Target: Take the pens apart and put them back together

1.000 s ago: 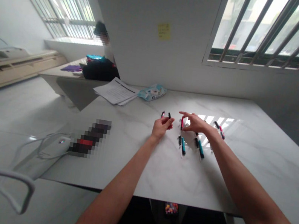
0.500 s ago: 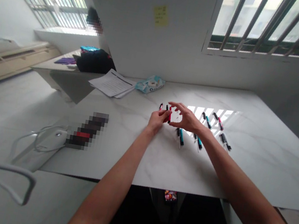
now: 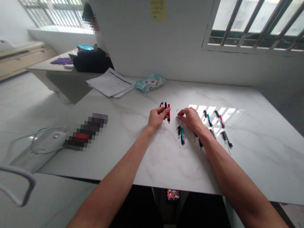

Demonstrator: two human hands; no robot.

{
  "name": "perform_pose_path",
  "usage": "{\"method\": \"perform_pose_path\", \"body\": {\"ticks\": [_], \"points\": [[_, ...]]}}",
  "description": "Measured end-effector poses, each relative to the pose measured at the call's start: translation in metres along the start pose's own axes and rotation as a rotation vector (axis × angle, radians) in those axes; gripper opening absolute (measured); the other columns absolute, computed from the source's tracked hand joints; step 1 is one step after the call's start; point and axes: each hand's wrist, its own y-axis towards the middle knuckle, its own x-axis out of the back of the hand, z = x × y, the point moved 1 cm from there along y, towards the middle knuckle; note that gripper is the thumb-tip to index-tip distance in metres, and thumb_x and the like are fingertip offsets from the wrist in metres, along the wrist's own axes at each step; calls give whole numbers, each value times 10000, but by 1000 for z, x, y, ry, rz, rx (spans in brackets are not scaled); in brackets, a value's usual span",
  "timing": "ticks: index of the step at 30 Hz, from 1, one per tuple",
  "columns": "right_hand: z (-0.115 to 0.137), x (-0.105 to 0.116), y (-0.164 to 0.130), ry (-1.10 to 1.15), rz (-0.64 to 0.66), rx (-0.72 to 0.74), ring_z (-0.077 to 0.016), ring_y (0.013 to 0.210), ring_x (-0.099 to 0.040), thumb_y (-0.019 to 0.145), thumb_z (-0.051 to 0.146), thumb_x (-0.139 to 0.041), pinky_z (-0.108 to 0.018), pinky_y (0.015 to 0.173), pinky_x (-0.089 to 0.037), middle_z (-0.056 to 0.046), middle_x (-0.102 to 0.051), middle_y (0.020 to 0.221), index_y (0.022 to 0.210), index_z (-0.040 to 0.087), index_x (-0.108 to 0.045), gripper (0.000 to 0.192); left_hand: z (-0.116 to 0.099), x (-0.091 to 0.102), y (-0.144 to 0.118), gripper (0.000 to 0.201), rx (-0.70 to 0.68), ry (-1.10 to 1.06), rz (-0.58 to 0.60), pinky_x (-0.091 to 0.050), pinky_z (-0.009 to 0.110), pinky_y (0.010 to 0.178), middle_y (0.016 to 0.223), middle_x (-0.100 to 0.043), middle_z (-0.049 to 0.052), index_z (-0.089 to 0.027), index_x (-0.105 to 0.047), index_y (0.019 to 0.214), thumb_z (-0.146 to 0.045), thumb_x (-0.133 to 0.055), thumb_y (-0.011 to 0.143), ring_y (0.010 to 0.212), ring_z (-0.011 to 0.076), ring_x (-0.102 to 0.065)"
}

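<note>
My left hand (image 3: 157, 119) is closed around a red pen barrel with a black end (image 3: 168, 117); a black pen part (image 3: 166, 105) shows just beside it, apparently in the same grasp. Behind these fingers a small red-and-black pen piece (image 3: 161, 104) is partly hidden. My right hand (image 3: 192, 119) is low over the tabletop, its thumb and fingertips drawn together; whatever may be between them is too small to make out. Just in front of it lie teal and black pen parts (image 3: 182, 136) with a thin refill. My right wrist partly covers another dark set (image 3: 200, 142).
More pen parts lie to the right: a teal set (image 3: 209, 120), a red set (image 3: 222, 121) and a black set (image 3: 227, 139). Papers (image 3: 111, 83) and a blue-white wipes packet (image 3: 149, 83) are along the back of the white table (image 3: 160, 166). A person sits beyond the partition.
My right hand has left the red pen and dropped to the tabletop, its fingers closing together. My left hand keeps the pen, now tilted. The view has shifted slightly.
</note>
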Motion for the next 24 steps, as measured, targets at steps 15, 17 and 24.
{"method": "perform_pose_path", "body": {"ticks": [15, 17, 24], "points": [[12, 16, -12, 359, -232, -106, -191, 759, -719, 864, 337, -764, -326, 760, -560, -43, -797, 837, 904, 216, -760, 127, 10, 4, 4, 485, -60, 112, 95, -549, 299, 690, 795, -782, 75, -159, -820, 960, -567, -863, 701, 675, 182, -701], [12, 16, -11, 400, -253, -109, -194, 773, -724, 866, 365, -758, -336, 784, -571, -42, -804, 854, 902, 223, -778, 148, 9, 6, 2, 464, -61, 180, 91, -534, 289, 655, 748, -774, 67, -172, -829, 970, -564, -850, 722, 654, 188, -702], [17, 14, -8, 570, -260, -105, -211, 859, -765, 853, 368, -782, -347, 847, -609, -56, -821, 945, 944, 221, -811, 175, -1, 4, -6, 373, -95, 345, 114, -488, 282, 636, 759, -787, 76, -205, -849, 949, -517, -853, 745, 661, 202, -705]]}}
